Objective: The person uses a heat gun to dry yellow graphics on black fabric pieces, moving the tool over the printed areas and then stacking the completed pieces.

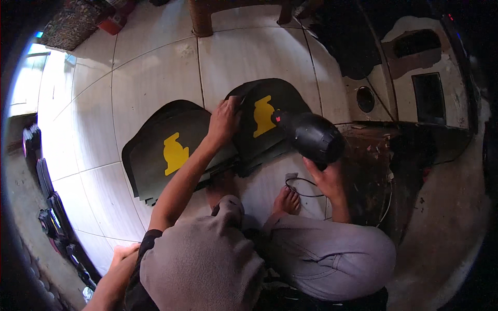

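My left hand [224, 120] is closed on the left edge of a black sheet [249, 101] with a curved top and a yellow printed shape [263, 116]. This sheet lies on a pile of similar ones on the floor. Gripped in my right hand [327, 179] is a black hair dryer [317, 139], its reddish-tipped nozzle close to the right side of the yellow print. Its handle is mostly hidden. To the left, partly under my left forearm, lies a second pile of black sheets [148, 150], whose top one bears a matching yellow print [175, 154].
A black cord [306, 195] loops on the tiled floor [150, 83] beside my bare foot [286, 201]. Cabinets with cut-outs [425, 78] stand at right. A wooden furniture leg [201, 18] is at the top. Another hand or foot [123, 254] shows at lower left.
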`<state>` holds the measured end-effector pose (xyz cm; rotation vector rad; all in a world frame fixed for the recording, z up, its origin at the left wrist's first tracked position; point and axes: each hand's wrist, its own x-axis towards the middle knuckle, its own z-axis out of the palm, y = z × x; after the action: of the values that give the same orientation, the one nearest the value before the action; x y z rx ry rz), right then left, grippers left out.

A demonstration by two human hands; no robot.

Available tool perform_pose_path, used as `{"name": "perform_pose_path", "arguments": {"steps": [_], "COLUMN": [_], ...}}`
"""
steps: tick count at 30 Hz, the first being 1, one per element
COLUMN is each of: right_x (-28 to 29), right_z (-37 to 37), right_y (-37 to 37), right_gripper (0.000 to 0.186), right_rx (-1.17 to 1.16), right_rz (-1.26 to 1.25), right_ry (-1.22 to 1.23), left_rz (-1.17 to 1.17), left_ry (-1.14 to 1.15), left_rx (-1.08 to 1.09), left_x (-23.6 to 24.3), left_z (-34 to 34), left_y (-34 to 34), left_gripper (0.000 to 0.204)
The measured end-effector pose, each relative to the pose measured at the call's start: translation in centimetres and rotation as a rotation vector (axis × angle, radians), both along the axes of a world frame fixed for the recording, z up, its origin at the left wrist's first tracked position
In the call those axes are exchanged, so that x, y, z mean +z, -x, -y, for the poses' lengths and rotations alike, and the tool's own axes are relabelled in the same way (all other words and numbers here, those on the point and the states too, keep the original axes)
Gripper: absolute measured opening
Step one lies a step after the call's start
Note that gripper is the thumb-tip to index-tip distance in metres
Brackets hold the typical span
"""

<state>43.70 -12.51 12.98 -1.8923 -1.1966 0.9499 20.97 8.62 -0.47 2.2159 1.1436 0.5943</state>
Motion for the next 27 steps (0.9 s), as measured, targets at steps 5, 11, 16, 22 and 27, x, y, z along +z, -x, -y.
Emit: {"name": "perform_pose_path", "arguments": {"steps": [5,11,16,22,27], "right_x": [-0.1,0.8,0.2,0.6,0.2], "right_z": [-0.6,-0.4,0.6,0.3,-0.1], "right_y": [0.2,0.9,-0.3,-0.5,0.2], "right_gripper": [0.027,0.024,0.03,0.025,0.027], "right_rx": [0.017,-0.046,-0.104,-0.085,0.095], "right_rz": [-0.065,-0.081,0.022,-0.061,0.064], "right_ry": [0.04,-0.039,0.069,0.073,0.03], "left_rz": [-0.052,0.176,0.198,0.195,-0.193], "left_ry": [0.1,0.219,0.244,0.578,0.551], "left_rx": [-0.014,-0.033,0.001,0.215,0.2], "left_x": [-1.0,2.8,12.0,13.5,6.9], "left_z": [0.1,0.7,0.1,-3.2,-3.3], "left_y": [0.0,-0.9,2.0,17.0,28.4], "left_gripper": [0.022,0.015,0.022,0.035,0.034]}}
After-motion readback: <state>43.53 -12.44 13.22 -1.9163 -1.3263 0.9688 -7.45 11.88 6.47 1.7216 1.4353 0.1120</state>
